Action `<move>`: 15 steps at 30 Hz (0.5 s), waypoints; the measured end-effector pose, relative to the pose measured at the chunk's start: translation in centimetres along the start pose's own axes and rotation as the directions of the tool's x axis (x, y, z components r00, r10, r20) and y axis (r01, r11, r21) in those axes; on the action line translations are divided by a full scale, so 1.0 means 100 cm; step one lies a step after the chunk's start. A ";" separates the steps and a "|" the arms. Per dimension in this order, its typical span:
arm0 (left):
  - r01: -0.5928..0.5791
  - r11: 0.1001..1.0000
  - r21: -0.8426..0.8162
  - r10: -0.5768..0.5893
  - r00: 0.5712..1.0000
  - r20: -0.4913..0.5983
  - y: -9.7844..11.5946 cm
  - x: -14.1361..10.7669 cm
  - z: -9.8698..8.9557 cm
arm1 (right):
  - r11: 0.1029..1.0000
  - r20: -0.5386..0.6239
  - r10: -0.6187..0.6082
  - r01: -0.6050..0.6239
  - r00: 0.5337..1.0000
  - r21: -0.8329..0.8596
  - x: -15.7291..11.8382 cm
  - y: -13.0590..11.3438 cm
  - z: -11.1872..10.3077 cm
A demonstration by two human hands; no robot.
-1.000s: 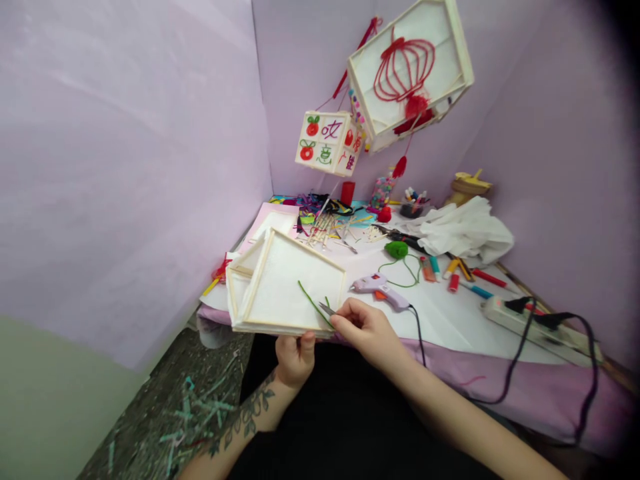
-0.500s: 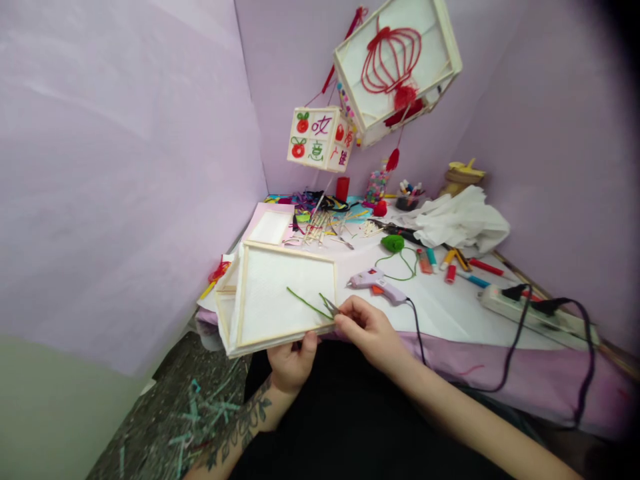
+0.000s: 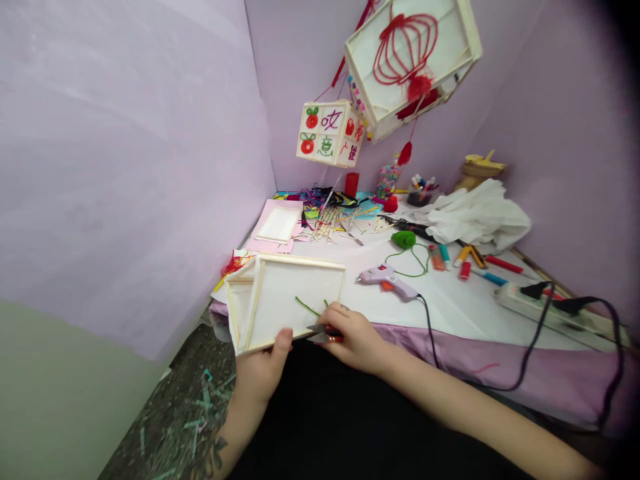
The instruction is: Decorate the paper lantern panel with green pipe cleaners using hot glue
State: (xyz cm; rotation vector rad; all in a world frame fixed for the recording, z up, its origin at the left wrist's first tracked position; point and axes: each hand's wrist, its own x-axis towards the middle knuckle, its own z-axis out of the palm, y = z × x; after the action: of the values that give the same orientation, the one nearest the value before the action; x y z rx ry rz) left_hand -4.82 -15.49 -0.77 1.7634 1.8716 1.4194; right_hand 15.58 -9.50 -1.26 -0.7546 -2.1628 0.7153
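Two hands worked at counter edge: left hand clamped lantern frame steady, thumb over its rim; right hand closed around small scissors beside green strand.

One head-worn camera looks forward and down, close over the table.

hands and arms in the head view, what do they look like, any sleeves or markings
Both forearms are bare, with no sleeves in view. The left hand leads to a forearm with a dark, leafy tattoo, seen near the bottom edge. The right hand and its forearm show no markings. No gloves, watch or bracelets are visible; rings cannot be made out.
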 end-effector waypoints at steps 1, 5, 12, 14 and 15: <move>0.027 1.000 0.000 -0.027 1.000 0.007 0.002 0.002 -0.001 | 0.999 -0.022 0.029 -0.028 0.999 0.030 -0.001 -0.001 -0.002; 0.131 0.983 -0.128 -0.124 0.991 0.059 0.007 0.004 0.003 | 0.957 -0.129 0.263 -0.243 0.956 0.156 -0.010 -0.006 -0.013; 0.009 0.992 -0.129 -0.014 0.999 -0.032 -0.005 -0.004 0.025 | 0.936 -0.063 0.330 -0.318 0.942 0.148 -0.022 -0.026 -0.023; -0.061 0.997 -0.042 0.056 0.992 -0.116 -0.014 -0.006 0.030 | 0.928 -0.066 0.367 -0.360 0.928 0.095 -0.023 -0.032 -0.023; -0.085 0.996 -0.006 0.083 0.986 -0.146 -0.018 -0.007 0.032 | 0.919 -0.072 0.392 -0.386 0.917 0.082 -0.022 -0.033 -0.023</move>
State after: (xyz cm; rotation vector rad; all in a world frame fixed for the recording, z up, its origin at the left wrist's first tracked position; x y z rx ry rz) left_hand -3.56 -14.22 -4.08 1.7972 1.8730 1.6274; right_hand 17.68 -12.70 1.37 -1.1777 -1.9176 0.9320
